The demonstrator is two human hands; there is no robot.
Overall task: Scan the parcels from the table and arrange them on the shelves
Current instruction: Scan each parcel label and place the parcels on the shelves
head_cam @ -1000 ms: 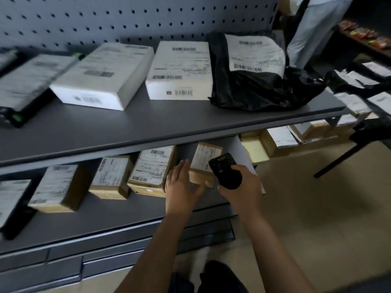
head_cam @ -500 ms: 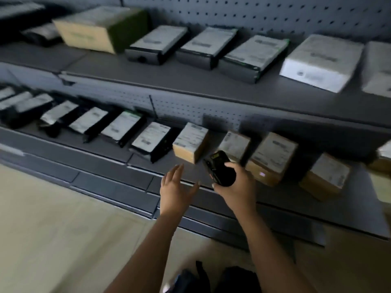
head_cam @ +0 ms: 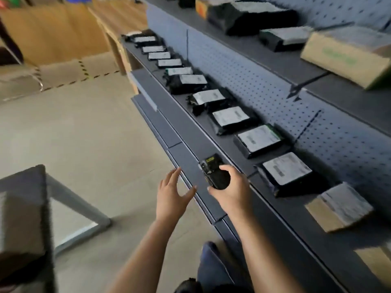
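Head view — right hand (head_cam: 232, 194) grips the scanner (head_cam: 215, 175), left hand (head_cam: 171, 196) spread empty — a careless swing could clip the shelf (head_cam: 186, 123).

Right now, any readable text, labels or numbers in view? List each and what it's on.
None legible.
White labels on the black bagged parcels: blurred.
Green print on the brown cardboard box: blurred.
Yellow screen of the black handheld scanner in the right hand: too small.
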